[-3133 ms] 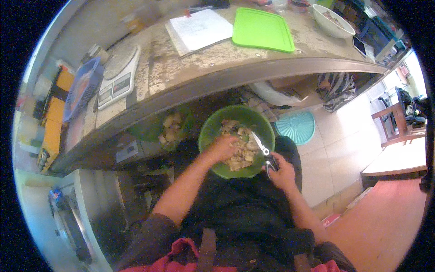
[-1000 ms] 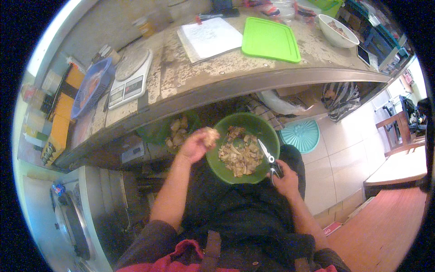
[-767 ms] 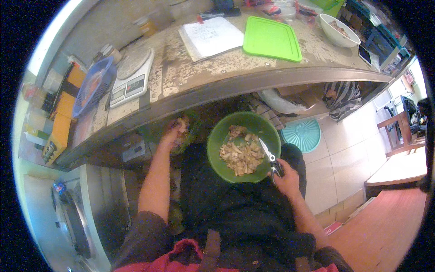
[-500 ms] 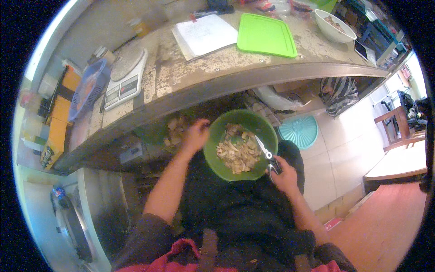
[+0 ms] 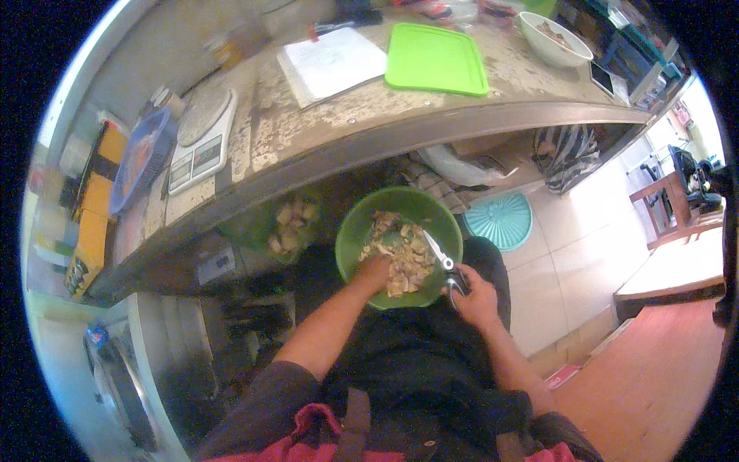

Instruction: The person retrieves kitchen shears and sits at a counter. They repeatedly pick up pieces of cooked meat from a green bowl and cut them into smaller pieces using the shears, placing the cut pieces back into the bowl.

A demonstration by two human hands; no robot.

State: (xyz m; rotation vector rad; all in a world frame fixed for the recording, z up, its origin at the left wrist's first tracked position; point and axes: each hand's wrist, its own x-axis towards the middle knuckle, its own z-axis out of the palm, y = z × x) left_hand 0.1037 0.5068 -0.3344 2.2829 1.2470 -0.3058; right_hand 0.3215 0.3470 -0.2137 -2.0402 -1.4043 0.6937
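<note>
Bright light from the right washes out the tabletop (image 5: 670,269); shade lies under the counter (image 5: 296,127), whose edge bows with fisheye distortion; grain speckles the corners.

Left forearm (image 5: 325,331) angles toward one o'clock, left hand (image 5: 374,274) lowered; right forearm (image 5: 514,363) toward eleven o'clock, right hand (image 5: 478,299) curled tight.

A kitchen, shown by its digital scale (image 5: 202,145) and green food bowl (image 5: 352,232).
</note>
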